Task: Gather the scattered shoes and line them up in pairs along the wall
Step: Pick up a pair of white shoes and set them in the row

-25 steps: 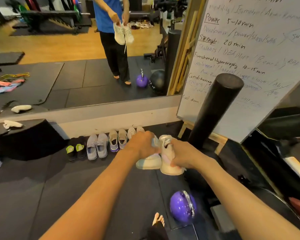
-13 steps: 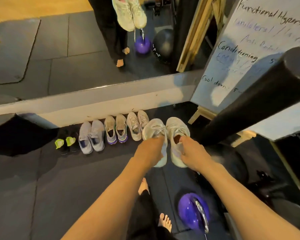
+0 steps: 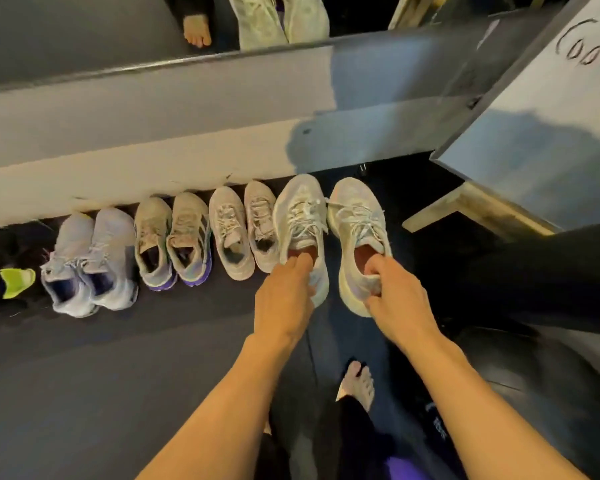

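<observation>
our left hand [image 3: 284,299] pinching left shoe's [image 3: 302,223] heel collar, right hand [image 3: 399,299] pinching right shoe [image 3: 357,230], both pale knit, white laces, toes at the wall [image 3: 153,168]

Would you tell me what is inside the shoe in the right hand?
Inside the shoe, a pinkish lining shows, and the right hand hooks fingers in. The toe end is covered by tongue and laces.

Ten shoes [image 3: 300,216] in five pairs, two hands [image 3: 284,301], one whiteboard [image 3: 551,116], one bare foot [image 3: 359,386].
</observation>
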`<state>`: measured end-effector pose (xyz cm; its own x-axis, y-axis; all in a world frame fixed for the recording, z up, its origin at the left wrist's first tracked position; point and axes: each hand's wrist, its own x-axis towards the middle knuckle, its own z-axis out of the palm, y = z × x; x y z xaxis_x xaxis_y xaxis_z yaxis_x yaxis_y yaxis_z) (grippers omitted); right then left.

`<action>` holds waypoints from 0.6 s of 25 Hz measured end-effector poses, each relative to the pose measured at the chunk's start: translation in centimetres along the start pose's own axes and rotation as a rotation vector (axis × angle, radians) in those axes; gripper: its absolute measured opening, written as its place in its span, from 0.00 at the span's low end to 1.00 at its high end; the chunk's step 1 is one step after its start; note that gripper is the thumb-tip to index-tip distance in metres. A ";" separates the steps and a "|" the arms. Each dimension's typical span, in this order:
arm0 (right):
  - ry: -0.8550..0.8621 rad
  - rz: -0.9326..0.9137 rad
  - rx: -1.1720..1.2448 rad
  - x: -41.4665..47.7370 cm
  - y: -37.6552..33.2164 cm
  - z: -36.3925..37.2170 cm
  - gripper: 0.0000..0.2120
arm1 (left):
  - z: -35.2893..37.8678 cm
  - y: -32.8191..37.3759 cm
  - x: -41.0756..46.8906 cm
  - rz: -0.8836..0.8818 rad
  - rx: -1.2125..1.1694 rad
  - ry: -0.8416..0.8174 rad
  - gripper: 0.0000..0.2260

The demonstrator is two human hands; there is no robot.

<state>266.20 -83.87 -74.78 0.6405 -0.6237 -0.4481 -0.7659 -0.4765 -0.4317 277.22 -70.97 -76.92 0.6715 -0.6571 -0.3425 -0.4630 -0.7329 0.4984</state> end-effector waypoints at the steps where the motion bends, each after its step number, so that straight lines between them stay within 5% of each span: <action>1: 0.002 -0.005 -0.003 2.4 1.7 1.6 0.15 | 2.8 -0.9 1.9 0.004 -0.006 0.032 0.13; 6: 0.013 -0.088 -0.034 12.4 8.5 8.9 0.17 | 13.9 -4.9 10.3 0.049 0.013 0.121 0.13; 15: -0.050 -0.170 -0.051 24.2 11.1 17.2 0.13 | 19.6 -9.8 18.7 0.038 0.108 0.122 0.07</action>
<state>274.12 -93.55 -103.90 0.7617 -0.5009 -0.4110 -0.6478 -0.6035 -0.4650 282.97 -79.55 -103.86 0.7146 -0.6632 -0.2224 -0.5445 -0.7270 0.4183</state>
